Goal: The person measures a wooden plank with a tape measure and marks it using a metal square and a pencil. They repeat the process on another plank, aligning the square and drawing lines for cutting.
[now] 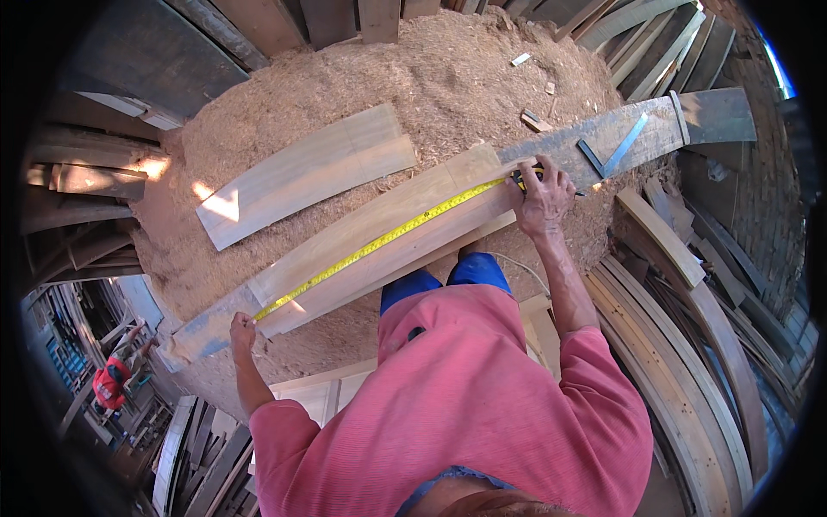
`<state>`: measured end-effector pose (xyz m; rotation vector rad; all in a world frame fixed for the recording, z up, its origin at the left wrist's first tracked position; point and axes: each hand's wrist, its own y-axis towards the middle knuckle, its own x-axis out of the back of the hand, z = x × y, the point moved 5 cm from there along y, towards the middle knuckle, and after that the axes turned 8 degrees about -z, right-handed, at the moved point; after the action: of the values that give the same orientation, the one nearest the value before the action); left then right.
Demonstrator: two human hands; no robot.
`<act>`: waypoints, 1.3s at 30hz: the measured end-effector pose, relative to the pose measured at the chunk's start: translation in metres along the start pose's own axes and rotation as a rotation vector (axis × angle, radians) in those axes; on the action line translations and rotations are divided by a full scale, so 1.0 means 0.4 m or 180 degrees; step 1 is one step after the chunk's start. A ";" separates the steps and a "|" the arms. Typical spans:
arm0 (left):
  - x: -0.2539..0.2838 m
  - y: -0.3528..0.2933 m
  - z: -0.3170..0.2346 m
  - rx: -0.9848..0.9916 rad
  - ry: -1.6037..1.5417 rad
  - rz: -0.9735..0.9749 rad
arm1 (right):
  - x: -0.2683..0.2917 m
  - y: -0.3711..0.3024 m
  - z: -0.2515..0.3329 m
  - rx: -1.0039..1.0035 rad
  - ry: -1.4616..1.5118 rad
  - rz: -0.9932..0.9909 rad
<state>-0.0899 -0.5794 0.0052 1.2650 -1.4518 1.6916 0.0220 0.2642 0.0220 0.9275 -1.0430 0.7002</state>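
A yellow tape measure (379,243) stretches along a pale wooden plank (388,215) in front of me. My left hand (244,331) pinches the blade's end at the plank's left end. At the right end, my right hand (544,200) is closed round the black and yellow tape case, partly hiding it. The plank lies on a long grey, worn bench board (702,121). A try square (616,153) with a dark stock and metal blade rests on that board, to the right of my right hand.
Another cut plank (301,177) lies beyond on the sawdust-covered floor (345,86). Long curved timbers (668,362) are stacked at my right, with more boards (95,172) at the left. A person in red (110,383) is at the far left.
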 end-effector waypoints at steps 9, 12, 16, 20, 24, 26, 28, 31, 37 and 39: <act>-0.006 0.008 0.018 -0.0016 0.0088 0.0020 | 0.003 -0.001 0.007 -0.0058 -0.0009 -0.0017; -0.010 0.011 0.028 -0.0047 0.0093 0.0003 | 0.004 0.000 0.008 -0.0076 -0.0005 -0.0004; -0.013 0.012 0.036 0.0092 0.0040 0.0048 | -0.002 -0.003 0.007 -0.0167 0.0022 0.0144; -0.014 0.009 0.039 0.0297 0.0092 0.0134 | -0.003 -0.001 0.008 -0.0178 -0.0007 0.0194; -0.009 0.005 0.031 0.0035 -0.0060 0.0010 | 0.002 0.001 0.010 -0.0216 -0.0031 0.0243; -0.012 0.004 0.032 0.0048 -0.0177 0.0021 | 0.004 0.000 0.012 -0.0230 -0.0057 0.0248; -0.016 0.005 0.024 -0.0138 -0.0257 -0.0034 | 0.003 -0.002 0.013 -0.0236 -0.0107 0.0227; -0.022 0.006 0.020 -0.0108 -0.0314 -0.0097 | -0.002 -0.001 0.013 -0.0281 -0.0197 0.0230; -0.044 0.017 0.023 -0.0293 -0.0361 -0.0254 | -0.005 0.006 0.056 -0.0526 -0.0252 0.0642; -0.050 0.012 0.025 -0.0420 -0.0393 -0.0459 | 0.003 -0.019 0.127 -0.0450 -0.0112 0.0740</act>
<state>-0.0834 -0.5873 -0.0153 1.3860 -1.4789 1.4225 0.0081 0.2154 0.0315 0.7052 -1.2280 0.7931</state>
